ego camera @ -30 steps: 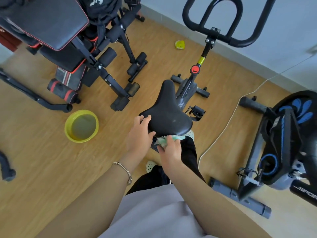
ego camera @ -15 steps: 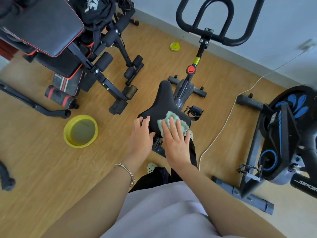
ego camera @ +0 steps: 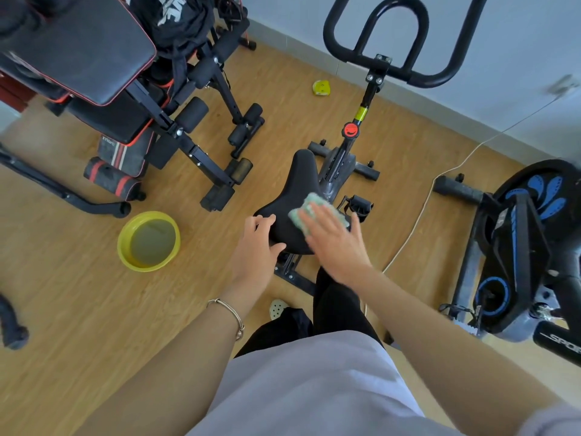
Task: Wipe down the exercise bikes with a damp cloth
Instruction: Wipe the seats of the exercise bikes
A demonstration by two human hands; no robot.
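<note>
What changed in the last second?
The right hand brought the cloth up from the rear edge of the saddle onto its top, then slid it forward-right, fingers flat. The left hand still holds the saddle's left rear; basin unmoved.

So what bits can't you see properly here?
In the head view:
green fluffy cloth: mostly under the blurred right hand.
black padded saddle: rear edge under the left hand.
blue-and-black exercise bike: cut by right edge.
small yellow thing on floor: too small to identify.
</note>
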